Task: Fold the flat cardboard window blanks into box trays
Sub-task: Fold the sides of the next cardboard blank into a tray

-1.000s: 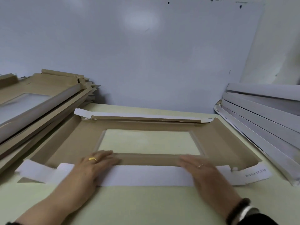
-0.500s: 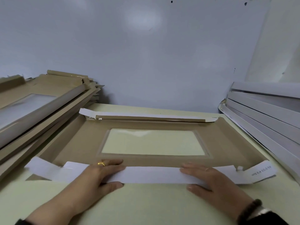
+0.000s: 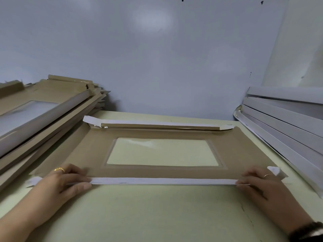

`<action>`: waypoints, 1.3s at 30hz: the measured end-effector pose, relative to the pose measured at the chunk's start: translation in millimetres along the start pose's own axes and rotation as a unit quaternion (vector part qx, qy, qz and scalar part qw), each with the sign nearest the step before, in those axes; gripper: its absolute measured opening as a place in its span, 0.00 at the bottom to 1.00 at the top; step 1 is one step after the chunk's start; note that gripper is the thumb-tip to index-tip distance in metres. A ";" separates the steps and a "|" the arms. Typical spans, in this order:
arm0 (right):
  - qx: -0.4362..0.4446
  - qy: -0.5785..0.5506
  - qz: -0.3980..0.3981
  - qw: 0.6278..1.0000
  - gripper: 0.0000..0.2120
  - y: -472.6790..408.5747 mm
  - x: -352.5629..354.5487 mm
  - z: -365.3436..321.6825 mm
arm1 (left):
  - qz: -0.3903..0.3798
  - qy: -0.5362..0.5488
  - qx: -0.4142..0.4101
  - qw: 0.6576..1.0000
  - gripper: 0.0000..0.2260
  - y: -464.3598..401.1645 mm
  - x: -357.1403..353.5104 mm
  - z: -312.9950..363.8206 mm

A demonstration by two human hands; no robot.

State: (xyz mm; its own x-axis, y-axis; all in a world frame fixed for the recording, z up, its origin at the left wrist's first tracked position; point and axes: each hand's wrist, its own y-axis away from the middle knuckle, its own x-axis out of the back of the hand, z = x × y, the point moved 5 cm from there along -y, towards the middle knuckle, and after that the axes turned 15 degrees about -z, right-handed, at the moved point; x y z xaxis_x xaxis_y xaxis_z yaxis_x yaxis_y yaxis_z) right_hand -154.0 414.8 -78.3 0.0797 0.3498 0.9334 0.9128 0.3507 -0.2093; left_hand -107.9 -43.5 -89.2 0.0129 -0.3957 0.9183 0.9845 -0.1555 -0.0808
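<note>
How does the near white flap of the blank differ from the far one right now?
The near flap is pinched at both ends, by the left hand and the right hand; no hand touches the far flap. The near flap shows only its white face; the far flap also shows a brown strip. Both run the blank's long sides.

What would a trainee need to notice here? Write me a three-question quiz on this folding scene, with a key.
1. True or false: both hands hold the near flap of the cardboard blank.
2. Which side of the table holds the brown stack? A) person's left B) person's right
3. Fill in: the far flap is already ____ over.

Key
1. True: the left hand and right hand pinch it near its two ends.
2. A; the white stack sits on the right.
3. folded
</note>
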 end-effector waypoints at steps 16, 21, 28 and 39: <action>-0.156 0.045 0.010 0.987 0.21 -19.5 -2.4 18.5 | 0.054 -0.037 0.158 0.985 0.10 -19.9 8.9 -6.3; -0.193 0.017 -0.040 0.980 0.10 -27.3 -14.1 28.6 | 0.025 -0.094 0.201 0.975 0.05 -27.9 2.9 -5.2; -0.032 0.104 -0.147 0.983 0.21 -39.0 -41.3 -28.3 | -0.019 -0.069 0.033 0.997 0.22 -38.5 -32.7 69.4; 0.070 0.043 -0.228 0.970 0.23 -48.9 -74.2 -86.0 | -0.153 -0.128 0.080 0.977 0.24 -51.1 -77.0 104.4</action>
State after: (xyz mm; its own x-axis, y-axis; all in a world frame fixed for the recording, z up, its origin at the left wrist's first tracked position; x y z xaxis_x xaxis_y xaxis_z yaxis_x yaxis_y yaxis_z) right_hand -170.2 297.0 -112.3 -0.2808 0.0594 0.9579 0.7984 0.5683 0.1988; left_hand -140.9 89.4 -115.3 -0.2627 -0.1110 0.9585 0.9637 -0.0796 0.2550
